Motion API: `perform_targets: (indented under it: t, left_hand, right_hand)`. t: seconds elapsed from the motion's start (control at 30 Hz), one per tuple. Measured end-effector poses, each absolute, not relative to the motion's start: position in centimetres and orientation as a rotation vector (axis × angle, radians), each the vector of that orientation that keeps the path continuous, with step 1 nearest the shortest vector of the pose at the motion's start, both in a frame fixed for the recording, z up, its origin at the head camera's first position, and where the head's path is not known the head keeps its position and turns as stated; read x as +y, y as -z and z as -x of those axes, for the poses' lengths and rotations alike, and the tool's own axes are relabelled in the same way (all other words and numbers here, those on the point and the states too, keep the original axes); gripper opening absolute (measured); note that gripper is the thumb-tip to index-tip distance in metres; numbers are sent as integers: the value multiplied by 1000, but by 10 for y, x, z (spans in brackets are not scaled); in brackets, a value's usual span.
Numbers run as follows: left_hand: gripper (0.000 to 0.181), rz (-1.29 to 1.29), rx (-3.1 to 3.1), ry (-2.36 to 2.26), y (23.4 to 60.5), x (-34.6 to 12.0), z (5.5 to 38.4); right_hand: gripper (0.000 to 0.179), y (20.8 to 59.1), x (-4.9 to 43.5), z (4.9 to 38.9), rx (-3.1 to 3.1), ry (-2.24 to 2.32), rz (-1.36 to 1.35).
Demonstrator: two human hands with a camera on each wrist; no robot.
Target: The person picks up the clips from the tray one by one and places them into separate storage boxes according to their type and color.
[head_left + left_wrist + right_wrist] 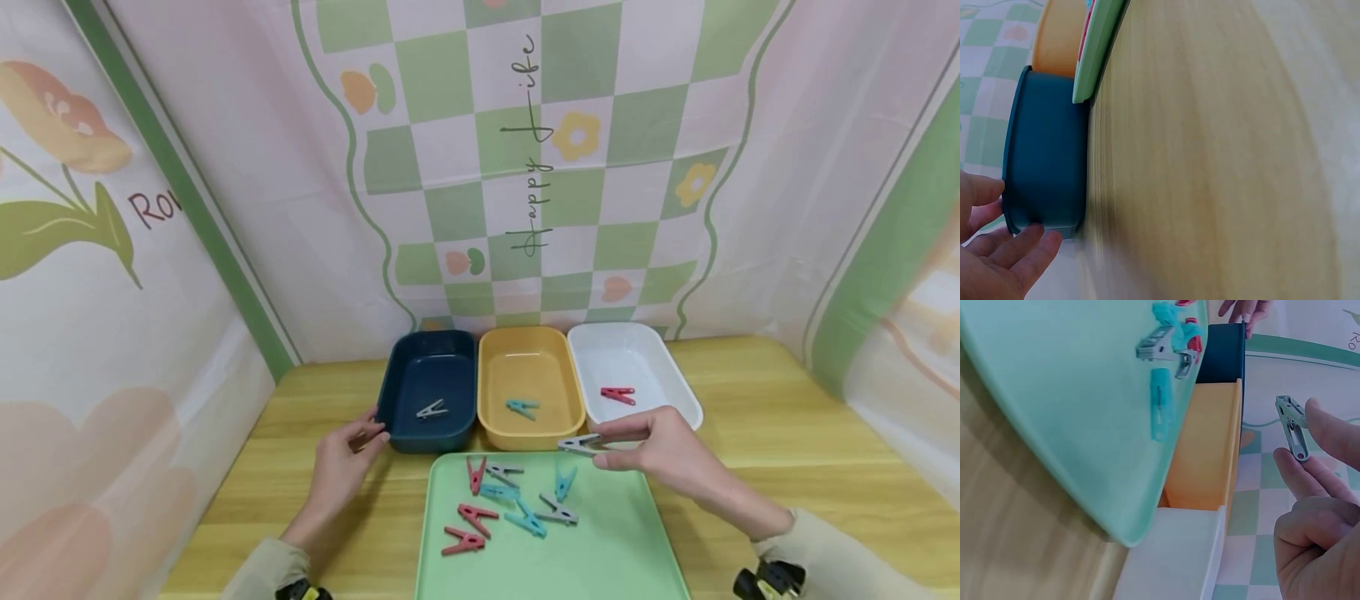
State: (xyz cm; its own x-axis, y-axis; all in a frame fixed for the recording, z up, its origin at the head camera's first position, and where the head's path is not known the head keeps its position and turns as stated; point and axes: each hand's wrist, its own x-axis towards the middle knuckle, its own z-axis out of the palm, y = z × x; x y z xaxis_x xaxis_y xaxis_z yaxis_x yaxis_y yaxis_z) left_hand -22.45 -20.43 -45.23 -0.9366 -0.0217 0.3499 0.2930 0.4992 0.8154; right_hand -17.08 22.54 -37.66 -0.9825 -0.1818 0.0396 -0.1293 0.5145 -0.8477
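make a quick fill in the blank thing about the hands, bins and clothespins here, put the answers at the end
The hand touching the dark blue bin is the person's ____ one. The other hand pinches a ____ clothespin. A lone red clothespin lies in the ____ bin. The green tray holds ____ red clothespins.

Missing words: left; gray; white; three.

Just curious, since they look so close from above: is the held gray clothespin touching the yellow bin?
Apart. The right wrist view shows a gap: the backdrop is visible between the held gray clothespin and the yellow bin.
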Motion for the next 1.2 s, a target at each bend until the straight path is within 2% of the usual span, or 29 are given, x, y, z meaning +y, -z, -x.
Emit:
perform_targets:
  t: [0.23,0.43,1.2]
  left_hand:
    - [13,225,-2436,1409,451,-205,225]
    - [8,234,-2422,1400,451,-204,226]
    - [17,241,-2423,1412,454,-206,225]
  right_hand:
    - [42,368,221,182,2691,1527,281]
    - [45,358,216,193,2703,1510,314]
    - [40,348,167,238,2712,1471,343]
